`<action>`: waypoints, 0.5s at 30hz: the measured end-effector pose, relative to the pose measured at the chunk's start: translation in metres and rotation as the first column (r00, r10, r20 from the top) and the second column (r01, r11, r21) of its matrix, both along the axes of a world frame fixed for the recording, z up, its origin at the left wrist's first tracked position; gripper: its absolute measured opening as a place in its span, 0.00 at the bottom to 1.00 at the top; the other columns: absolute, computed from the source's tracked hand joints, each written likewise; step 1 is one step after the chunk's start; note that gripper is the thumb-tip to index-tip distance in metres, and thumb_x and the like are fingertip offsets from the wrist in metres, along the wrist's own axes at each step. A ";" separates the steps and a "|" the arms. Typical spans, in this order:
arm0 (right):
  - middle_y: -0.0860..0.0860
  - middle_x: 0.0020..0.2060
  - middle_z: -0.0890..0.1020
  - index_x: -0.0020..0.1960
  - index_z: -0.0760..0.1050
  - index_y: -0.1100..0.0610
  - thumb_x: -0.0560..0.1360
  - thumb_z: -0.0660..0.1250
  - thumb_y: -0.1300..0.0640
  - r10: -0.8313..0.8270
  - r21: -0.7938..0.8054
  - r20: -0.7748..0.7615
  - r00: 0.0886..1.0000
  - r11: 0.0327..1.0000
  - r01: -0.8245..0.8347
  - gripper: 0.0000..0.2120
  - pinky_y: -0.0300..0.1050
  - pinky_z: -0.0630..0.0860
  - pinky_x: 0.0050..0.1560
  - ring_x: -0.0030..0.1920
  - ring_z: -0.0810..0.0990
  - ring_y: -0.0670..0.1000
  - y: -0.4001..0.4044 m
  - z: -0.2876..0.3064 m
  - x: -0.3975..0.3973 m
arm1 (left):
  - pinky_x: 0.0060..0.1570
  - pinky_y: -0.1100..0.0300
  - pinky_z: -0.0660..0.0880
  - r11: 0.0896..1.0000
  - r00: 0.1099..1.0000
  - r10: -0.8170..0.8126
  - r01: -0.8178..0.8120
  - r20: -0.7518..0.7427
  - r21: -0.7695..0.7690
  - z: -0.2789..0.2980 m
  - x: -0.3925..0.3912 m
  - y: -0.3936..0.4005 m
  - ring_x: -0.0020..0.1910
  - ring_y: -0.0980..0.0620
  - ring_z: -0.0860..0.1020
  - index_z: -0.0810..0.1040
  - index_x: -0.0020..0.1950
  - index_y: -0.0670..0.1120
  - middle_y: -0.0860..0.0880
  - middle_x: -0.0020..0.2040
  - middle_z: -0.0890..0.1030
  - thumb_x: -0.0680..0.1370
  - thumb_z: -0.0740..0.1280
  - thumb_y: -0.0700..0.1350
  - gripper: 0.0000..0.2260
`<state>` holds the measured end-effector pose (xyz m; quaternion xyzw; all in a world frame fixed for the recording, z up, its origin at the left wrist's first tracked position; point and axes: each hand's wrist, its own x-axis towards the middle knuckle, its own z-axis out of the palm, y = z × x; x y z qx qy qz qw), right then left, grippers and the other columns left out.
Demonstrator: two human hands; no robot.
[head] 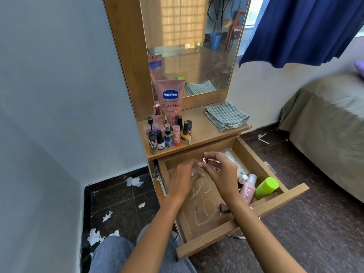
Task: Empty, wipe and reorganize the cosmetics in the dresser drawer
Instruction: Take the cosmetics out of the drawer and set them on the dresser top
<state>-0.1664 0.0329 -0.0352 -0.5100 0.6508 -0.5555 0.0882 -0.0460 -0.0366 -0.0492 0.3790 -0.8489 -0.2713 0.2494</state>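
Over the open wooden dresser drawer (275, 201), the right hand (220, 170) pinches a small pink-capped cosmetic item (204, 160) at fingertip level. The left hand (184, 174) curls around something clear and blurred. The item looks light, smooth, probably slippery; grip its body.

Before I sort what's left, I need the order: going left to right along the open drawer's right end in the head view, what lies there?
Small white-capped bottle → pale pink bottle → lime-green cylindrical container.
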 end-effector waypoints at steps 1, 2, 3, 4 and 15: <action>0.49 0.45 0.83 0.52 0.79 0.58 0.70 0.76 0.58 -0.001 -0.035 -0.033 0.999 0.999 0.000 0.12 0.39 0.79 0.50 0.47 0.82 0.44 0.000 0.001 0.002 | 0.47 0.58 0.76 1.000 0.998 0.010 -0.009 -0.067 0.012 0.003 0.001 0.002 0.49 0.56 0.78 0.77 0.55 0.48 0.52 0.49 0.80 0.73 0.72 0.47 0.12; 0.49 0.45 0.83 0.52 0.79 0.58 0.71 0.75 0.57 -0.009 -0.062 -0.056 0.998 0.998 0.006 0.11 0.38 0.79 0.49 0.47 0.82 0.44 0.001 0.003 0.003 | 0.47 0.57 0.77 1.000 0.991 0.028 -0.026 -0.131 0.018 0.006 0.001 0.004 0.48 0.57 0.78 0.77 0.55 0.48 0.52 0.49 0.80 0.73 0.72 0.46 0.11; 0.49 0.45 0.83 0.52 0.79 0.58 0.73 0.73 0.55 -0.024 -0.078 -0.063 0.998 0.997 0.019 0.10 0.37 0.79 0.48 0.46 0.82 0.43 0.002 0.005 0.004 | 0.47 0.56 0.77 0.999 0.980 0.049 -0.045 -0.190 0.022 0.009 0.002 0.006 0.48 0.58 0.78 0.78 0.54 0.48 0.53 0.49 0.80 0.73 0.72 0.47 0.11; 0.48 0.44 0.82 0.51 0.79 0.58 0.75 0.71 0.53 -0.043 -0.084 -0.056 0.997 0.996 0.038 0.09 0.37 0.78 0.46 0.45 0.82 0.43 0.003 0.006 0.004 | 0.47 0.58 0.77 0.998 0.968 0.069 -0.065 -0.242 0.024 0.012 0.004 0.008 0.47 0.59 0.78 0.78 0.54 0.48 0.54 0.48 0.80 0.73 0.71 0.48 0.11; 0.45 0.36 0.80 0.45 0.79 0.55 0.78 0.66 0.51 0.024 -0.021 -0.216 0.976 0.999 -0.029 0.08 0.30 0.71 0.35 0.36 0.78 0.40 0.001 0.023 0.031 | 0.54 0.65 0.75 0.990 0.934 0.127 -0.138 -0.334 -0.009 0.050 0.070 0.014 0.54 0.62 0.77 0.76 0.63 0.48 0.55 0.56 0.79 0.76 0.69 0.47 0.16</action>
